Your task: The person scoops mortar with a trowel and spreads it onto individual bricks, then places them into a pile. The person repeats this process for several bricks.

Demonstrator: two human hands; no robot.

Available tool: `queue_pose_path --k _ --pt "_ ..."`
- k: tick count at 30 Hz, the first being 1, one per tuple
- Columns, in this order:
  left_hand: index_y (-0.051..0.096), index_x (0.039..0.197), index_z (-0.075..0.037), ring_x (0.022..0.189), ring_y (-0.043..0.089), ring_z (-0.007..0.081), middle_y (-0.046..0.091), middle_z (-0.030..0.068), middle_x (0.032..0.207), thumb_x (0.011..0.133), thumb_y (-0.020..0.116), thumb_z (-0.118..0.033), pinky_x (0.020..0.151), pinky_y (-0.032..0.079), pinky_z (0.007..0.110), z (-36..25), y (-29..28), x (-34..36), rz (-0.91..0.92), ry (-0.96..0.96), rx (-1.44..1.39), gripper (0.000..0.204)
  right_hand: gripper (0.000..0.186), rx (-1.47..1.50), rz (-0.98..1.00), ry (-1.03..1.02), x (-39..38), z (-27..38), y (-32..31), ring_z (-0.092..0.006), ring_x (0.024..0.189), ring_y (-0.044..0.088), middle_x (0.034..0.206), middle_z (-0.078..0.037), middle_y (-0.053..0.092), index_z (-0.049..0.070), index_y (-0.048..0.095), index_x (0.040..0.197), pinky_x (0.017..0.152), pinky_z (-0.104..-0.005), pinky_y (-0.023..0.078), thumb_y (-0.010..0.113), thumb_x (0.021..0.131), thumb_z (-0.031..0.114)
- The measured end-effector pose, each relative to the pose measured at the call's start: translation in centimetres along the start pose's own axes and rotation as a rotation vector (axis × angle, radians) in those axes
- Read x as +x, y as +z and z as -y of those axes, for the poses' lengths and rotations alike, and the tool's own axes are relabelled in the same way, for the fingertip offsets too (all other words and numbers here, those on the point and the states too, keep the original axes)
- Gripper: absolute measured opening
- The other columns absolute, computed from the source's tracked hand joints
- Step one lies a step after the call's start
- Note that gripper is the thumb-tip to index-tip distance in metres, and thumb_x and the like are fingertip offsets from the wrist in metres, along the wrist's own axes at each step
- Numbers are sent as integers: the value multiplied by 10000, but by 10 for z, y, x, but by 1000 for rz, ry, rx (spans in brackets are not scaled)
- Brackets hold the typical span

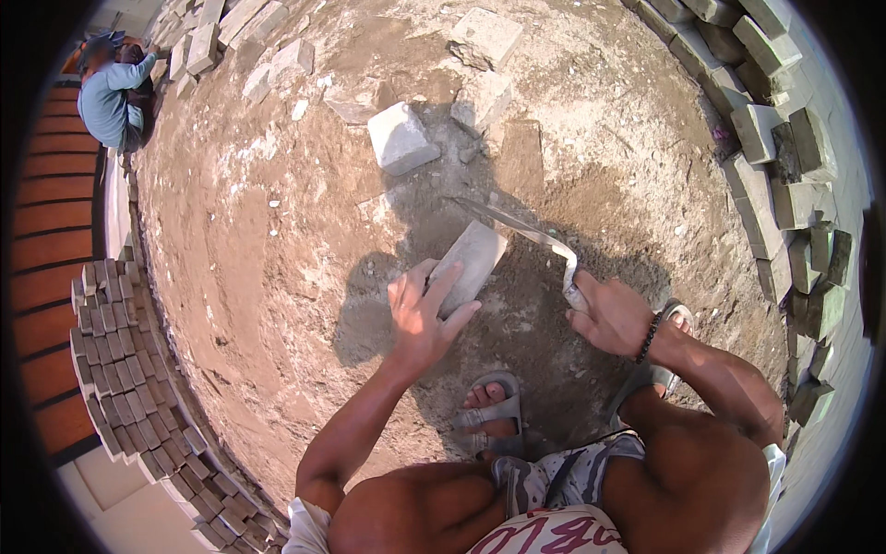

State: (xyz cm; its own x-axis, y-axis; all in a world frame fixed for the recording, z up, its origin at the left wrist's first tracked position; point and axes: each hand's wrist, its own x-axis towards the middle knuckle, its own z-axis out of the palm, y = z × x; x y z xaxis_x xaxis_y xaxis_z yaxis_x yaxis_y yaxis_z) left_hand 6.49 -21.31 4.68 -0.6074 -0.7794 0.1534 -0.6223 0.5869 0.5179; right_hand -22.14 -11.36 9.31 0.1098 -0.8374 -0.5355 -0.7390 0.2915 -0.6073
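My left hand (pixel 425 309) is closed round a grey paving block (pixel 472 263), tilted up in front of me with its thumb and fingers along the near side. In my right hand (pixel 611 312) is a trowel (pixel 521 224), gripped by its handle. Its thin blade points to the left and away, just beyond the block's far end; whether blade and block touch I cannot tell. Farther off, a pale chunky block (pixel 401 138) lies on the dirt.
Bare sandy ground (pixel 258 268) spreads round my sandalled feet. Stacked pavers (pixel 129 369) stand at the left, and more blocks (pixel 803 203) are piled along the right. Broken slabs (pixel 487 37) lie at the far side. Another person (pixel 115 97) crouches at the far left near loose blocks.
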Motion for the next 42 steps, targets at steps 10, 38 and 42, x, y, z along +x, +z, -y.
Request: queue_pose_path --k 10,38,42 --pt "410 1444 -11 1105 454 427 501 267 1257 805 743 -367 992 283 547 -12 -10 -14 176 -26 192 804 374 451 -101 -143 -10 8 14 -471 717 624 714 -282 604 -40 489 1078 641 -494 479 630 866 234" --pt "276 1470 91 1253 436 431 516 315 1276 782 758 -440 1124 190 533 -14 -2 -10 385 -394 121 995 316 339 242 -186 32 20 -10 -441 783 651 767 -258 635 -28 536 1018 697 -508 495 612 824 209" --pt "272 1474 84 1226 453 429 530 295 1265 782 756 -444 1119 195 540 -19 -2 -5 408 -406 119 996 346 77 318 -78 48 -22 22 -446 848 655 840 -275 658 -36 547 1041 761 -504 511 617 819 220"
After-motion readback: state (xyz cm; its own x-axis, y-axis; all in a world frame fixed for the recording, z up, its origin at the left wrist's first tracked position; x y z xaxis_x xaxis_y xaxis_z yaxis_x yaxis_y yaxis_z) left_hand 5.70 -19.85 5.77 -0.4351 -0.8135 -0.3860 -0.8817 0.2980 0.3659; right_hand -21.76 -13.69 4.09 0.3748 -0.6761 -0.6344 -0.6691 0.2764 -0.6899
